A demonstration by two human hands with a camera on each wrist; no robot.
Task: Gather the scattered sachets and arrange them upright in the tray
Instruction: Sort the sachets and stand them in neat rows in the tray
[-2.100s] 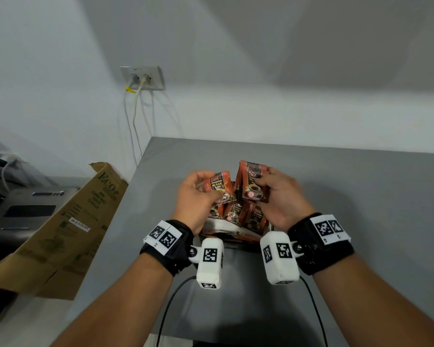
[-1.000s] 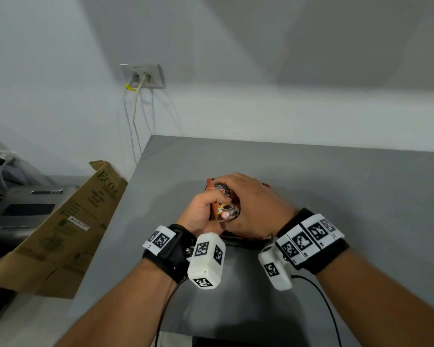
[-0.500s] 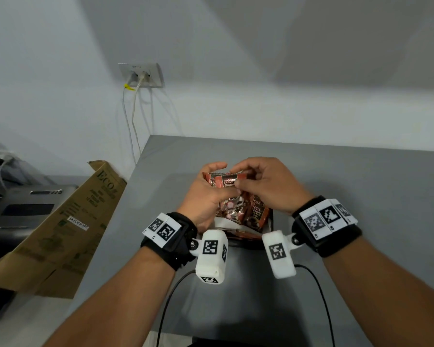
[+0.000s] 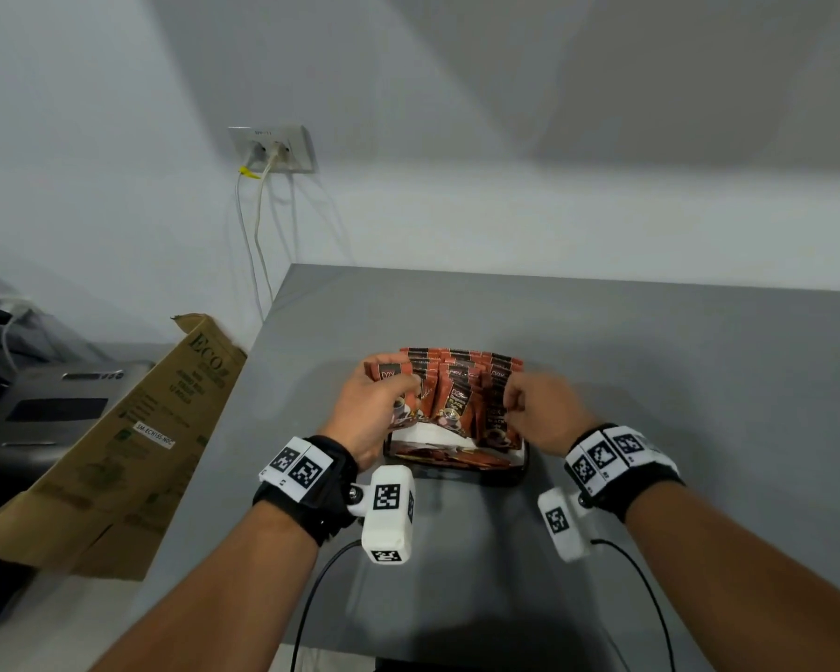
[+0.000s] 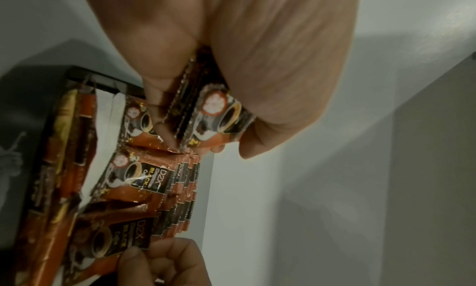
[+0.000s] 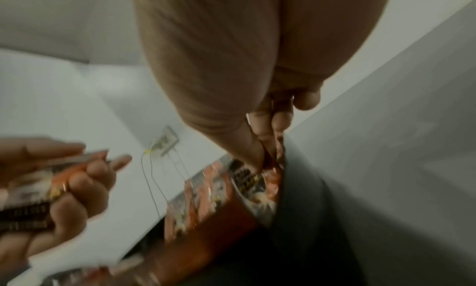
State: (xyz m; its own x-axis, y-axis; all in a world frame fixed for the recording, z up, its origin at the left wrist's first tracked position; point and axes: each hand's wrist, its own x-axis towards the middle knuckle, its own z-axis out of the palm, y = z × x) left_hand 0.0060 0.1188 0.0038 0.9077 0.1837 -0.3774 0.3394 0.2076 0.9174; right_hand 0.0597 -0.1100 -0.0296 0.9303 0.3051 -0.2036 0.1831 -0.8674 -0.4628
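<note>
Several orange-brown coffee sachets [image 4: 449, 395] stand upright in rows in a black tray [image 4: 457, 473] on the grey table. My left hand [image 4: 403, 386] grips a sachet [image 4: 390, 376] at the left end of the rows. The left wrist view shows its thumb and fingers curled round a small bundle of sachets [image 5: 215, 115] above the tray's rim [image 5: 98, 77]. My right hand [image 4: 511, 405] pinches the top of a sachet [image 4: 498, 421] at the right end. That pinch [image 6: 268, 158] is blurred in the right wrist view. More sachets lie flat along the tray's front.
An open cardboard box [image 4: 117, 429] leans at the table's left edge, with a grey device [image 4: 44, 405] behind it. A wall socket [image 4: 273, 148] with hanging cables is beyond the far left corner. Black cables [image 4: 321, 594] trail from my wrists over the near table.
My hands have parted from the middle of the sachets. The left has gone to the left end and the right to the right end, and the rows now show between them.
</note>
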